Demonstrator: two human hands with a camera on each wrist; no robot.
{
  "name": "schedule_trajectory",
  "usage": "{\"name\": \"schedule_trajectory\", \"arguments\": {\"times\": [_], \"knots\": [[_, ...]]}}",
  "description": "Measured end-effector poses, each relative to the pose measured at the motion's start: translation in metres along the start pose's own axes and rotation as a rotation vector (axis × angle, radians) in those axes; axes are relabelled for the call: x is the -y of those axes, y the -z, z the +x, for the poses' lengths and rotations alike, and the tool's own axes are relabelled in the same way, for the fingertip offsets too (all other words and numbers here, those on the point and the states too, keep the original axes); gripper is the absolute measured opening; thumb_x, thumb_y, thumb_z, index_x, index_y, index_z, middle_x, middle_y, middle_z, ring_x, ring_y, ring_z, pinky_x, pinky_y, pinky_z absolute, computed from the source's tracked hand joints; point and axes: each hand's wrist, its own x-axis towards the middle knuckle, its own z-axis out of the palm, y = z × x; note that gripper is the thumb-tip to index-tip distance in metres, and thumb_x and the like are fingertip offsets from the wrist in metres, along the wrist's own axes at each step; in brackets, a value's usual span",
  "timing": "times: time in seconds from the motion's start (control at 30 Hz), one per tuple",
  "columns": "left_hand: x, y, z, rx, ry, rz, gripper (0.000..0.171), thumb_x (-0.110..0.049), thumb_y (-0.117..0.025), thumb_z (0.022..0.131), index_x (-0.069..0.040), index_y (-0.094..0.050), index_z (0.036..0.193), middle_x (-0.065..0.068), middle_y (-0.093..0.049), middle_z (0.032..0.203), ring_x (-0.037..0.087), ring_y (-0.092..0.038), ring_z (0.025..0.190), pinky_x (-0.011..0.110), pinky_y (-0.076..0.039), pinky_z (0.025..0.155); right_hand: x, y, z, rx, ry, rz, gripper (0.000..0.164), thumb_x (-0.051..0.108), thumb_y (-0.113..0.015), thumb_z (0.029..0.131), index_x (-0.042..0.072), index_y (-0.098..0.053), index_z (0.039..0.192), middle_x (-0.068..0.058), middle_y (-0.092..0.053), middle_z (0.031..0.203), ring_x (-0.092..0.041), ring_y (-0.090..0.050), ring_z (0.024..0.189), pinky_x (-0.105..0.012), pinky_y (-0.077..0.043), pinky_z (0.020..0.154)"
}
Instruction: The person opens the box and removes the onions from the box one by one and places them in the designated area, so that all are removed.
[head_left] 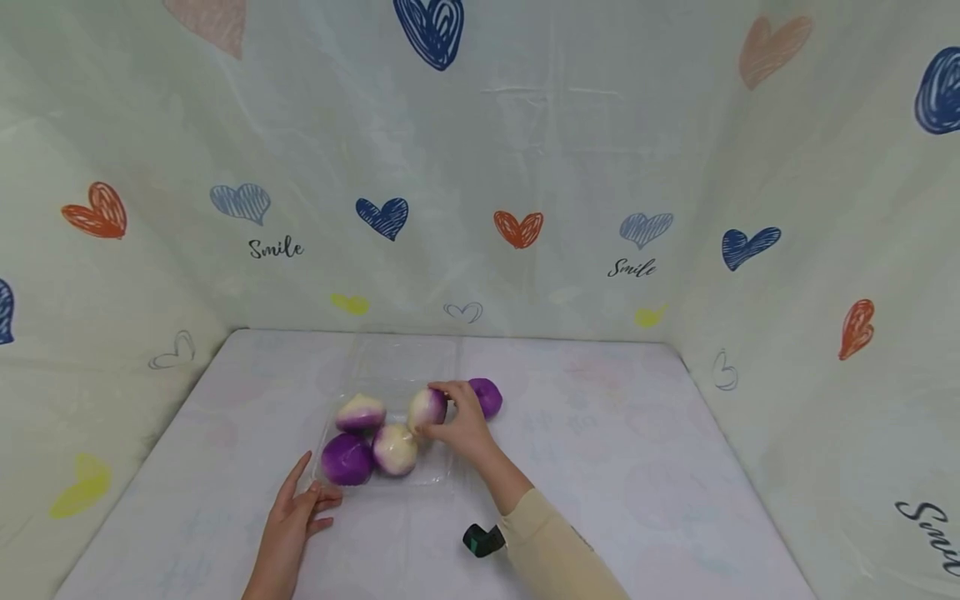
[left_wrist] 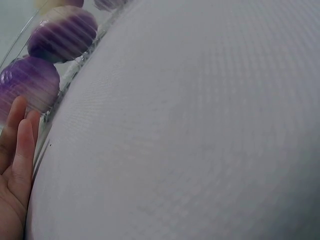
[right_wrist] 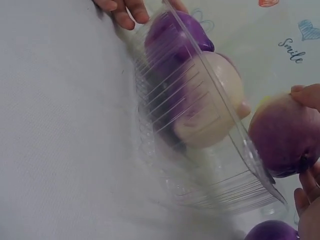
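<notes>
A clear plastic clamshell box point(head_left: 438, 477) stands on the table with its lid point(head_left: 405, 360) folded back behind it. My right hand point(head_left: 471, 429) pinches a purple-and-white turnip point(head_left: 425, 408) between thumb and fingers; in the right wrist view this turnip point(right_wrist: 280, 135) overlaps the box's rim. Inside the box are a pale-topped turnip point(head_left: 361, 413), a mostly purple one point(head_left: 347, 459) and a whitish one point(head_left: 395, 449). At the box's near left corner, my left hand point(head_left: 291, 521) rests with loosely extended fingers, close to the wall.
Another purple turnip point(head_left: 486, 397) lies outside the box, just beyond my right hand. A small dark green object point(head_left: 482, 540) sits on the table beside my right sleeve point(head_left: 558, 550). A heart-printed sheet point(head_left: 570, 167) hangs around the back and sides of the white table point(head_left: 637, 467).
</notes>
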Motion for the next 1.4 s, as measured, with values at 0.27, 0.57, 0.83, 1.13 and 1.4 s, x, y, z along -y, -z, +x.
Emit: {"name": "schedule_trajectory", "arguments": {"times": [0.27, 0.57, 0.83, 1.13, 1.4], "knots": [[0.001, 0.0, -0.001, 0.014, -0.021, -0.015, 0.066, -0.04, -0.043, 0.104, -0.024, -0.008, 0.158, 0.0, -0.069, 0.103, 0.005, -0.063, 0.095, 0.026, -0.051, 0.079, 0.009, 0.011, -0.007, -0.058, 0.034, 0.143, 0.063, 0.006, -0.087, 0.07, 0.007, -0.06, 0.127, -0.009, -0.05, 0.123, -0.025, -0.049, 0.106, -0.051, -0.042, 0.091], [0.002, 0.0, 0.0, 0.009, -0.011, -0.017, 0.066, -0.039, -0.042, 0.105, -0.024, -0.008, 0.158, -0.002, -0.069, 0.102, 0.005, -0.063, 0.095, 0.026, -0.051, 0.078, 0.036, 0.036, -0.019, -0.12, -0.003, 0.22, 0.061, -0.005, -0.08, 0.073, -0.005, -0.052, 0.127, -0.017, -0.049, 0.12, -0.03, -0.05, 0.107, -0.045, -0.045, 0.093], [0.003, 0.0, -0.001, 0.018, -0.039, -0.025, 0.065, -0.037, -0.042, 0.105, -0.022, -0.008, 0.158, -0.006, -0.069, 0.099, 0.005, -0.063, 0.094, 0.025, -0.051, 0.077, 0.007, 0.04, -0.022, -0.213, 0.042, 0.295, 0.061, 0.0, -0.076, 0.075, 0.003, -0.051, 0.13, -0.014, -0.05, 0.123, -0.029, -0.053, 0.109, -0.044, -0.046, 0.095], [0.002, 0.0, -0.001, 0.02, -0.062, -0.041, 0.065, -0.036, -0.043, 0.105, -0.02, -0.009, 0.158, -0.007, -0.069, 0.097, 0.004, -0.063, 0.093, 0.025, -0.051, 0.076, 0.0, 0.05, -0.029, -0.302, -0.042, 0.353, 0.066, -0.007, -0.076, 0.072, -0.003, -0.049, 0.132, -0.018, -0.051, 0.128, -0.03, -0.048, 0.114, -0.043, -0.04, 0.1], [0.002, 0.0, -0.001, 0.021, -0.061, -0.036, 0.065, -0.036, -0.043, 0.105, -0.02, -0.009, 0.158, -0.005, -0.069, 0.098, 0.005, -0.063, 0.094, 0.025, -0.051, 0.076, -0.01, 0.061, -0.032, -0.393, -0.06, 0.413, 0.065, -0.015, -0.074, 0.073, -0.006, -0.049, 0.132, -0.019, -0.052, 0.126, -0.03, -0.049, 0.116, -0.036, -0.041, 0.1]]}}
